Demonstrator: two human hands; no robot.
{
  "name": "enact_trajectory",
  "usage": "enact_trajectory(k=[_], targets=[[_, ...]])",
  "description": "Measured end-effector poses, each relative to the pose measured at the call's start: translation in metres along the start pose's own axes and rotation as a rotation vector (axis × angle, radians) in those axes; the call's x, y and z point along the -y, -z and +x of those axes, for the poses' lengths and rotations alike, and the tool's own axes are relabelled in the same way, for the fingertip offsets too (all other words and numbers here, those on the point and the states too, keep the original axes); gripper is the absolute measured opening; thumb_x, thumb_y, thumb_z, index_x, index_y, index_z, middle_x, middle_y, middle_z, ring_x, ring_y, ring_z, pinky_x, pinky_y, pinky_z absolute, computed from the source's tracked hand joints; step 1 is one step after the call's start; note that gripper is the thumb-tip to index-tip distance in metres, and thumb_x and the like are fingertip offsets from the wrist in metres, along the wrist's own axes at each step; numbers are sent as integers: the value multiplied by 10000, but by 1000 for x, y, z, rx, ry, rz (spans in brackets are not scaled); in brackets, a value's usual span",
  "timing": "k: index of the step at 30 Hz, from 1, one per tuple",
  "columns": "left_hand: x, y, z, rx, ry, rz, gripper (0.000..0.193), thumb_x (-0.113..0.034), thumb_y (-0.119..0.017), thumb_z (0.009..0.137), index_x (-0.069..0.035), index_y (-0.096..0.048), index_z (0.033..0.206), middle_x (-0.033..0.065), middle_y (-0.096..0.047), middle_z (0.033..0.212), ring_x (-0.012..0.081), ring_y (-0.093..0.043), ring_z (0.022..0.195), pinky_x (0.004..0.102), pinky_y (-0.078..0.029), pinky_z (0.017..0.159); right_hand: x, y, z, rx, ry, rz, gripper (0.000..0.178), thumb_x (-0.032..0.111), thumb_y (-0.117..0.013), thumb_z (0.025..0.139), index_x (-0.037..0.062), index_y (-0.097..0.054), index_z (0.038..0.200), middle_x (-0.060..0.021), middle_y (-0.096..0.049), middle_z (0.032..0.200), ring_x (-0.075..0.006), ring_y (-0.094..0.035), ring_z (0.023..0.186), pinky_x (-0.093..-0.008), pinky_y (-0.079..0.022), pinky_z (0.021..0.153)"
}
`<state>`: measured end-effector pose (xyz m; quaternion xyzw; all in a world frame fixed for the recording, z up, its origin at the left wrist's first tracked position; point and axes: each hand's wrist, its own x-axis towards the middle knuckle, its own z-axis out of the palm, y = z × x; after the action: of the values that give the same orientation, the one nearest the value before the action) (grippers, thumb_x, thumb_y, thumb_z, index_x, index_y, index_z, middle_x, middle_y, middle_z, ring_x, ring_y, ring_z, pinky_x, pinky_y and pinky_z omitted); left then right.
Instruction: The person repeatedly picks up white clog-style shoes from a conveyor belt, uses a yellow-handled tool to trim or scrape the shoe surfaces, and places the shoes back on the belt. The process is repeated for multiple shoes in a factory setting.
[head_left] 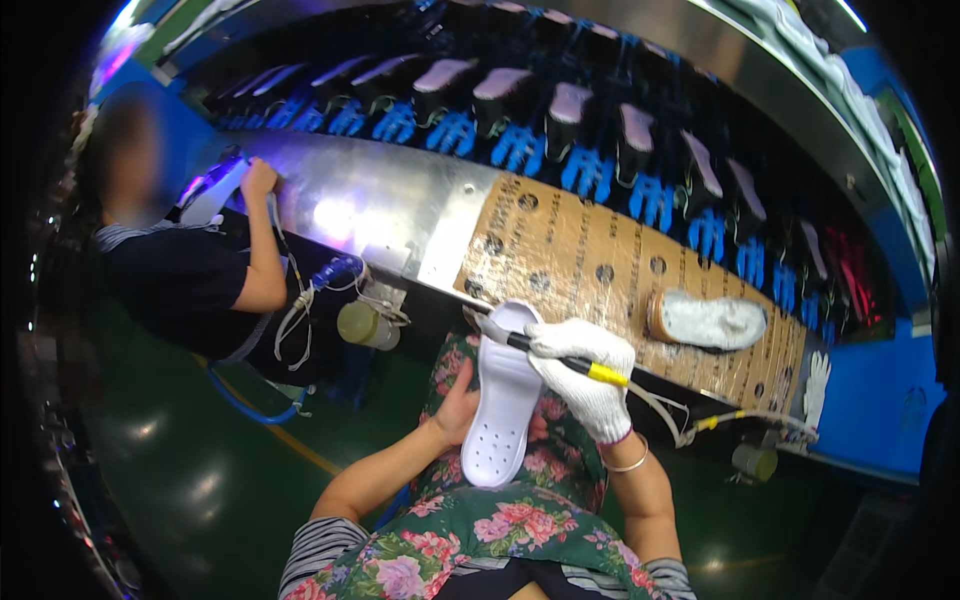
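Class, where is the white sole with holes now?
In the head view, the sole is just below centre, held by the bare left hand; the brush in the gloved right hand crosses its upper end.

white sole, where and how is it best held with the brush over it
Probably by the side edges around its middle, from the left and underneath: the sole is long and slim, and the left hand supports it there, leaving most of the upper face open to the brush, held from the right by the gloved right hand.
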<state>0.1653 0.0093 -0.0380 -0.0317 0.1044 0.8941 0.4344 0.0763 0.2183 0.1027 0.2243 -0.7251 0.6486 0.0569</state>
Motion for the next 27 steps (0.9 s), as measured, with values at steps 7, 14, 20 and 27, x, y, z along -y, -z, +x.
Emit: enact_trajectory(k=[7,14,20,27], targets=[[-34,-62,41,-324,-389,0,1193,-992,-106,828,-84,-452,1520,208,-676,1265,377,-722,1049,502,-602,917,8,4,10,11,137,-195,282,39,-841,767,63,-787,1043,-139,-790,1057,-274,-754,923,-372,-590,798],[-20,-73,54,-416,-455,390,1035,-870,-133,959,-123,-210,1672,120,-350,1674,288,-389,1518,460,-302,1265,-5,-3,28,-16,471,-553,365,36,-806,708,62,-771,1071,-156,-771,1097,-333,-751,977,-413,-592,818],[-33,-57,46,-472,-478,573,1022,-867,-102,959,-127,-289,1639,120,-465,1590,268,-478,1453,444,-373,1228,-3,-19,10,150,462,-350,371,58,-817,726,85,-770,1093,-140,-774,1111,-334,-751,962,-401,-587,811],[-35,-59,57,-317,-584,486,1014,-868,-202,962,-134,-210,1661,123,-369,1652,303,-412,1496,484,-332,1251,-16,-21,11,57,414,-336,358,60,-769,713,107,-773,1068,-131,-767,1124,-331,-744,985,-423,-587,812]])
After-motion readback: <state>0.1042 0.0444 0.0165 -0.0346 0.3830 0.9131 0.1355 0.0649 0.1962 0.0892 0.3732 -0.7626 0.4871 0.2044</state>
